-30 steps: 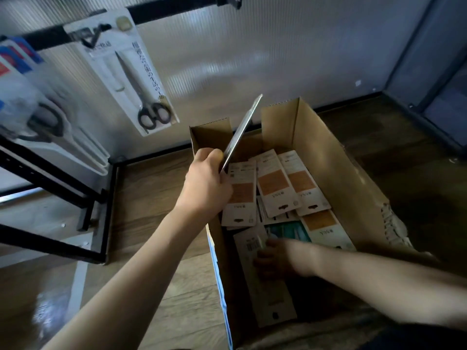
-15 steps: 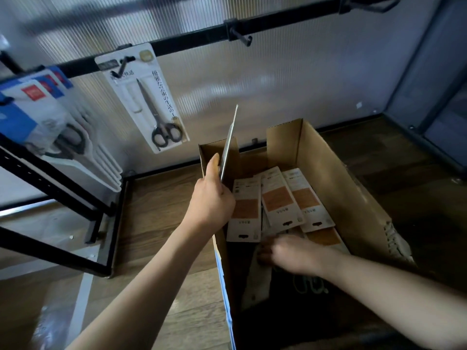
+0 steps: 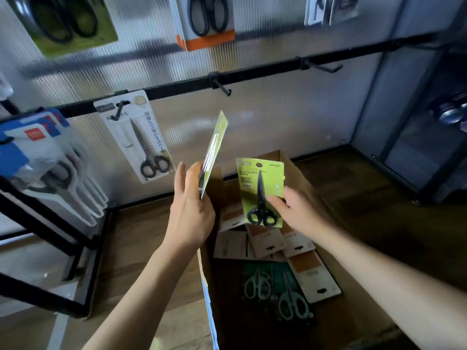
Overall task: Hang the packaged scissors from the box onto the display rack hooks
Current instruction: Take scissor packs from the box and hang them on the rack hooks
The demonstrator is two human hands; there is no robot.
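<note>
head | left hand [image 3: 188, 215] grips green carded scissors pack [image 3: 213, 152] edge-on, right hand [image 3: 298, 210] pinches second green pack [image 3: 261, 193] face-on, both above cardboard box [image 3: 303, 178] | progress: one white pack [image 3: 141, 137] on rail, hook [image 3: 222, 87] bare, many flat glossy cards left in box

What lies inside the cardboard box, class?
Inside the cardboard box: white-and-orange carded packs and teal-handled scissors packs. Anything beneath them is covered.
</note>
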